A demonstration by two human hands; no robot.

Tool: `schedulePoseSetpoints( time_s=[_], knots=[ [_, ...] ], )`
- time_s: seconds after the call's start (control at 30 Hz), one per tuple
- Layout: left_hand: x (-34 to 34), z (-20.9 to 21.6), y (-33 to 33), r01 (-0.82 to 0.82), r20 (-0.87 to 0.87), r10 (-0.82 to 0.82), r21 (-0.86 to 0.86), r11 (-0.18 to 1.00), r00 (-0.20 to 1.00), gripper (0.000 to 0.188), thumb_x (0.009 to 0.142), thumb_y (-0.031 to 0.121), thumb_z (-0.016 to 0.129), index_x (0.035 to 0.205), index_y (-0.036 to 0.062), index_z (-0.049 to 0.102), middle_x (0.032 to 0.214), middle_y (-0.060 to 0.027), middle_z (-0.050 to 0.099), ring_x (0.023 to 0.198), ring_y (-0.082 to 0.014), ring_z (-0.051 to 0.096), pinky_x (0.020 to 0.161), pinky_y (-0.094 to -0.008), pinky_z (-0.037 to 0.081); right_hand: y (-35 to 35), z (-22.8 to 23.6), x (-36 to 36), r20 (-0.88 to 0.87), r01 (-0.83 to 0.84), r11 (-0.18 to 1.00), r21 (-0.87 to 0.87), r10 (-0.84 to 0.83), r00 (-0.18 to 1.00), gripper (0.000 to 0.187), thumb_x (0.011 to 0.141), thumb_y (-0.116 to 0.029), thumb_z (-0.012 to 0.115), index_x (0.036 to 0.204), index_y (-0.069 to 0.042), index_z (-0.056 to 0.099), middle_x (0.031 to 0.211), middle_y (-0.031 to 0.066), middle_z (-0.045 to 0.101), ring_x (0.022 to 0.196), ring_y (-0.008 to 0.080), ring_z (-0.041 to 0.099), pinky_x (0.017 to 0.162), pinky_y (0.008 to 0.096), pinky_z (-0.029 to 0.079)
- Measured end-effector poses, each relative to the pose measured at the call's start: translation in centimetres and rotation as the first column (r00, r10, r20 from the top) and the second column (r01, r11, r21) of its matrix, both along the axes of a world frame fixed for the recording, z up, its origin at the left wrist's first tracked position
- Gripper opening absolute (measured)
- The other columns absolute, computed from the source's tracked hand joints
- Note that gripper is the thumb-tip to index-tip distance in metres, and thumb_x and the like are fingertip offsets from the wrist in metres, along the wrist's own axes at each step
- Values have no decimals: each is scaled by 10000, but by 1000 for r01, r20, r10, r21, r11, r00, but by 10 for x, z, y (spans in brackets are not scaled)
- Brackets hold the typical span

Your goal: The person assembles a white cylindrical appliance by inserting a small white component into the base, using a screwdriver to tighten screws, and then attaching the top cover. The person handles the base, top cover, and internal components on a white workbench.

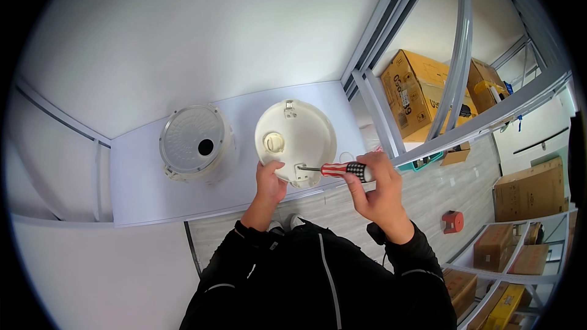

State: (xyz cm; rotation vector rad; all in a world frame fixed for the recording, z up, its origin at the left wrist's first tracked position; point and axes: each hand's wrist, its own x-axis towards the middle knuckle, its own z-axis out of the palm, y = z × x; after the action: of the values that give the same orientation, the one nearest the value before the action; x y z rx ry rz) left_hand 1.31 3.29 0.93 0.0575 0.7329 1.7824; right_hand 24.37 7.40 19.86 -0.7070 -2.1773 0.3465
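Note:
My right hand (380, 194) is closed around the handle of a screwdriver (334, 170) with red and white stripes and a black, white-dotted end. Its metal shaft points left, and the tip meets a small bracket at the near rim of a round cream-white appliance lid (313, 131). Fingers of my left hand (270, 183) grip that lid by its lower left edge, thumb on the inner face. A round cap (273, 142) sits inside the lid, and a metal hinge piece (290, 109) is at its far edge. Any screw under the tip is too small to make out.
On the white table (137, 198), left of the lid, stands a round appliance body (194, 140) with a grey disc top and a dark hole. Metal frame posts (382, 110) rise at the right, with cardboard boxes (422, 95) behind. A red stool (452, 222) stands on the floor.

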Motion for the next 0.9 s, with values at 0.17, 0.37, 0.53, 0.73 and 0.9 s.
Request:
schedulePoseSetpoints(
  time_s=[0.17,0.37,0.53,0.73,0.9],
  knots=[
    [-4,13,-3,-3,37,1,46,999,999,631,846,15,550,1474,23,499,1367,-149,636,1251,-327,660,1039,-491,572,5,-40,22,-192,9,968,-250,-58,980,233,989,-91,711,1155,-1,575,1011,112,662,908,236,637,911,349,495],
    [-9,9,-2,-29,62,28,22,999,998,639,841,37,553,1479,50,503,1375,-137,630,1261,-325,654,1039,-504,573,-7,-87,38,-295,-24,930,-366,-91,951,255,1006,-76,692,1202,13,556,1125,156,611,1006,228,596,914,346,490],
    [-11,3,-1,-27,95,25,20,999,995,629,838,49,559,1465,63,515,1362,-110,637,1264,-317,649,1042,-496,567,-8,-105,34,-355,-31,923,-384,-116,927,267,1009,-64,685,1221,16,544,1172,164,592,1040,228,588,929,351,491],
    [-11,8,0,-36,108,32,35,999,994,609,837,68,566,1445,75,541,1343,-89,649,1238,-283,656,1015,-453,562,-10,-111,30,-415,-56,920,-387,-119,902,270,1014,-62,669,1233,17,531,1181,172,583,1064,232,582,936,358,495],
    [-14,13,-2,-26,106,23,28,999,994,604,837,80,570,1440,76,548,1336,-86,653,1228,-277,662,1017,-454,560,-10,-110,25,-442,-81,915,-396,-113,890,276,1018,-64,663,1242,19,526,1205,181,571,1079,236,581,950,360,507]
  ],
)
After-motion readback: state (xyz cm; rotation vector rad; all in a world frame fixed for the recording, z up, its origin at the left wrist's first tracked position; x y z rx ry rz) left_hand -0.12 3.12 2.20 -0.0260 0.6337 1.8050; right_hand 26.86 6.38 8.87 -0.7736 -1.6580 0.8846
